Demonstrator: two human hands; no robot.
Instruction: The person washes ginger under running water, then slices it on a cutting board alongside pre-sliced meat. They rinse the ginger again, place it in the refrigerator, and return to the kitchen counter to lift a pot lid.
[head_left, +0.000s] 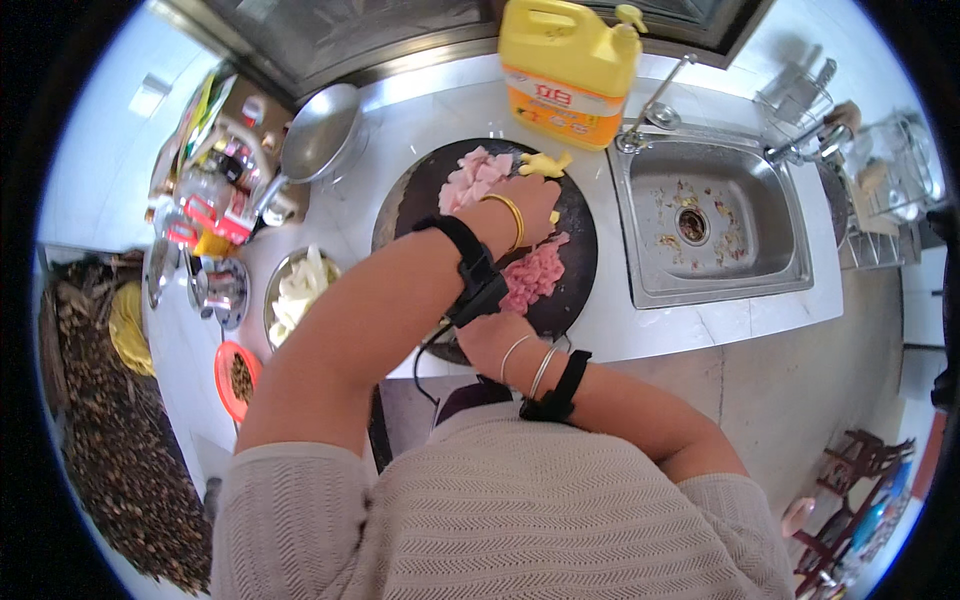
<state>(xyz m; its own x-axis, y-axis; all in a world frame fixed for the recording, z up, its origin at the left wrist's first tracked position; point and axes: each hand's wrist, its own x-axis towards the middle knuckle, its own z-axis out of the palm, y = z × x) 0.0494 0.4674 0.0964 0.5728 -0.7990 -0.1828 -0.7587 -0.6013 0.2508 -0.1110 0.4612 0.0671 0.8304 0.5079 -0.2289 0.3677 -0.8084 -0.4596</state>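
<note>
A round dark chopping board (577, 247) lies on the counter. My left hand (534, 202), with a gold bangle above it, is low over the board, between sliced pale pink meat (471, 178) and a heap of chopped redder meat (534, 276). Knobbly yellow pieces, seemingly ginger, (546, 165) lie just beyond its knuckles; its fingers are hidden beneath it. My right hand (495, 341), wearing silver bangles, is curled at the board's near edge. Its fingers and anything in them are hidden by the hand and the black strap on my left wrist.
A steel sink (712, 289) is set in the counter at right. Behind the board stands a yellow detergent jug (566, 75). At left are a metal ladle-like pan (319, 135), a bowl of pale cut vegetables (300, 289), bottles, and a red bowl (238, 381) with brown bits.
</note>
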